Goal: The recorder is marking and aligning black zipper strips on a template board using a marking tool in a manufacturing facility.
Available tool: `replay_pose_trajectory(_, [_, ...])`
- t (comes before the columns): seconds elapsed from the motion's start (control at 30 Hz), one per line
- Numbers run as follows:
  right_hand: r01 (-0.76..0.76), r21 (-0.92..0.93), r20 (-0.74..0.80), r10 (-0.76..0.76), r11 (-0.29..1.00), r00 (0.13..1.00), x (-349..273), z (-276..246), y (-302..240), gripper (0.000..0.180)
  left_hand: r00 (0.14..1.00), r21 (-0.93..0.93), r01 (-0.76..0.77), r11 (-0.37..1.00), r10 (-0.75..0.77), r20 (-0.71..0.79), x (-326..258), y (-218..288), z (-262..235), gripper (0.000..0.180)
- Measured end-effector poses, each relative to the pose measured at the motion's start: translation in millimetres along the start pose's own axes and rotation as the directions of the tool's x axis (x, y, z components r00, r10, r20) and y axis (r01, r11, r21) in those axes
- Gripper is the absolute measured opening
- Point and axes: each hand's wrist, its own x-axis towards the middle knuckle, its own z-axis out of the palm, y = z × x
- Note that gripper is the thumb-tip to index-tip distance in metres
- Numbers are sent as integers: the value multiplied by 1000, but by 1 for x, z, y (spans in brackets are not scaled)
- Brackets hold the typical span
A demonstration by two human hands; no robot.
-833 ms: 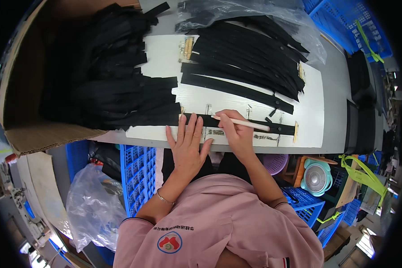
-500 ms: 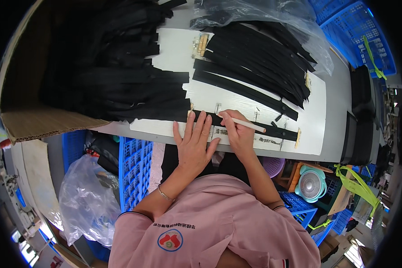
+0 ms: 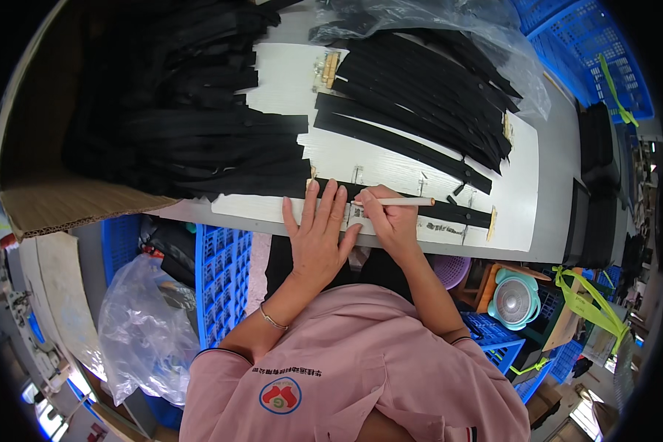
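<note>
A narrow black fabric strip (image 3: 457,214) lies across the white board (image 3: 519,169) near the table's front edge. My left hand (image 3: 315,243) rests flat on its left end, fingers stretched out and slightly spread. Pinched in my right hand (image 3: 395,230) is a white pencil (image 3: 412,201), its tip at the strip's near edge just right of my left fingers. Dark pencil marks (image 3: 442,227) show on the board below the strip. Behind it lie a small black stub (image 3: 451,200) and another black strip (image 3: 405,147), set at a slant.
Many black strips (image 3: 199,140) spill from a cardboard box (image 3: 88,206) at the left. More strips (image 3: 420,92) lie in a row at the back, beside clear plastic film (image 3: 449,22). A blue basket (image 3: 589,51) stands at the far right; dark blocks (image 3: 600,147) line the table's right side.
The pencil tip has moved toward me, from the strip's far edge to its near edge, and the pencil lies more level. My left hand has stayed nearly in place.
</note>
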Motion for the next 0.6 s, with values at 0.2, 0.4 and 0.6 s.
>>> replay_pose_trajectory(0.2, [15,-33,14,-14,999,1000,1,0,5,17,1000,13,2,1000,-2,-3,1,1,2,66])
replay_pose_trajectory(0.4, [-24,76,-5,24,997,1000,-10,-20,-1,17,1000,6,3,1000,-3,5,0,2,0,65])
replay_pose_trajectory(0.6, [-6,-44,-399,-12,999,917,-23,-66,18,25,1000,7,-10,1000,10,20,1,3,-2,64])
